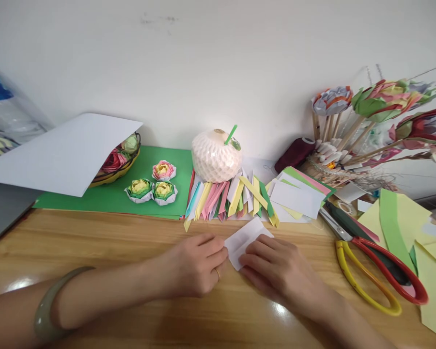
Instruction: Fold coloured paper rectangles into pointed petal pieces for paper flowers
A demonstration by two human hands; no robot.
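The creased white paper [247, 239] lies between the left hand [200, 264] and right hand [278, 261]. Counted around it: one sheet here, three paper lotuses [164, 191] far left, one coconut [216, 157] far centre, one scissors [349, 238] right. Both hands, fingers curled and close together, pinch the paper's opposite sides

Looks softly, moderately bright, seemingly lit from above. Glares in two white spots on the wooden tabletop [131, 232], in front of the coconut [216, 157], one well to its left, the other to its right. Darkens into soft shade between them. Blurs at the plastic bottle [12, 114], far left of the coconut, and stretches at the dark red paper flower [425, 127], far right.
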